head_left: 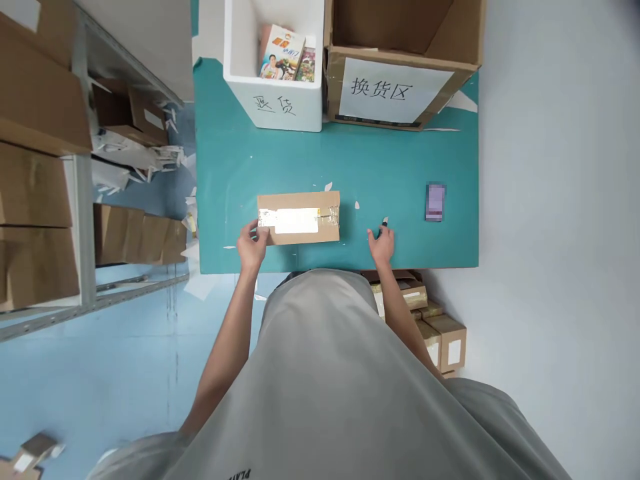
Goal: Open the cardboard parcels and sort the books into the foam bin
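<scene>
Teal worktop [225, 167] bore the box [300, 239] near its front edge, left of centre; label [297, 221] on, seemingly unopened; left hand [251, 249] pinched the box's end; right hand [383, 248] gripped a dark tool [383, 228].

At the far side of your teal table [225, 160], a white bin [273, 110] with handwriting on its front holds a few books [284, 53]. Just beside it you see an open brown carton [390, 23] bearing a lettered white sheet [385, 90]. A blurred phone-like item [435, 202] lies toward the table's right edge. To your left, a metal rack [84, 200] carries brown boxes [35, 187]; more labelled boxes [445, 333] are stacked low on your right, partly under the tabletop.
</scene>
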`<state>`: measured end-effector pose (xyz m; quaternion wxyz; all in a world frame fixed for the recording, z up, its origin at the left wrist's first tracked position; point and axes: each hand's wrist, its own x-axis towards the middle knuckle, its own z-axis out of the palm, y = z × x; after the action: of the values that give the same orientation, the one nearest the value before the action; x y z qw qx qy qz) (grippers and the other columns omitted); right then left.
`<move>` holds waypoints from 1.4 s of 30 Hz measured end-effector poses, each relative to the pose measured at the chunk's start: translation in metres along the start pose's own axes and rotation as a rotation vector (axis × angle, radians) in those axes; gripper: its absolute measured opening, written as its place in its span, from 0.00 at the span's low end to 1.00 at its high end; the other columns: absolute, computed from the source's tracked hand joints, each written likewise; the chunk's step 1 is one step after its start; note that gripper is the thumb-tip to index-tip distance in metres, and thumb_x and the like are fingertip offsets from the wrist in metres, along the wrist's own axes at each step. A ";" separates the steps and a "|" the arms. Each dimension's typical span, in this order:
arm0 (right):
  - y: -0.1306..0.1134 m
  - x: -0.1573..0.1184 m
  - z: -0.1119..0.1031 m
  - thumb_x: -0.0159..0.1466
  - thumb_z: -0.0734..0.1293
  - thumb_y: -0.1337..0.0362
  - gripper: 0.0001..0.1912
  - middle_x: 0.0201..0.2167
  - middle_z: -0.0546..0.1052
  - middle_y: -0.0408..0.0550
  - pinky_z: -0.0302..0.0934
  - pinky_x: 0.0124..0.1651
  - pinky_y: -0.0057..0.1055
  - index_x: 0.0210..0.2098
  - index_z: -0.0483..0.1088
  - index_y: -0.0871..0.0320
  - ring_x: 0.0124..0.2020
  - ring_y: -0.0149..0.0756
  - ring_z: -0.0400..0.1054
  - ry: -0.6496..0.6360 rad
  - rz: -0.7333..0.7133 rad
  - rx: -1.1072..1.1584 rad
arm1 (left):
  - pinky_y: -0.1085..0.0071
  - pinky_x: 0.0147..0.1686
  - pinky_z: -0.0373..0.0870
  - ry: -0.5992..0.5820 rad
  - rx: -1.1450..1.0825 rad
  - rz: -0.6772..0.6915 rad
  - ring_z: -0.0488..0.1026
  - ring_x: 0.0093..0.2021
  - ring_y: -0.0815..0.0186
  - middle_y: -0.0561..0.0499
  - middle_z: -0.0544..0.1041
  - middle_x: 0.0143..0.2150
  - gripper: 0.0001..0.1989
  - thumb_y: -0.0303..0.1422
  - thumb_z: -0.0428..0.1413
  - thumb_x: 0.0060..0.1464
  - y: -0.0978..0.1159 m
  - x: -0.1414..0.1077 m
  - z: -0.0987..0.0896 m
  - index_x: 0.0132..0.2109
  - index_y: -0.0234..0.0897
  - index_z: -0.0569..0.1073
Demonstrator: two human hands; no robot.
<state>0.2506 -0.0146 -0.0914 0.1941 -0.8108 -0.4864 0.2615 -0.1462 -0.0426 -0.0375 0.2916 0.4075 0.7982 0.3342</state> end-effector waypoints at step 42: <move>-0.288 -0.087 0.018 0.82 0.44 0.54 0.29 0.58 0.78 0.62 0.60 0.44 0.35 0.76 0.56 0.52 0.50 0.50 0.77 -0.701 -0.942 -1.123 | 0.61 0.51 0.76 -0.382 -0.360 0.229 0.71 0.49 0.59 0.44 0.68 0.54 0.35 0.44 0.70 0.57 -0.043 0.021 -0.005 0.68 0.46 0.71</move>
<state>0.0074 0.0394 0.0786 -0.3154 -0.3684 -0.8678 0.1080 -0.1802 -0.0454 -0.0715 0.4648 0.4925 0.6053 0.4185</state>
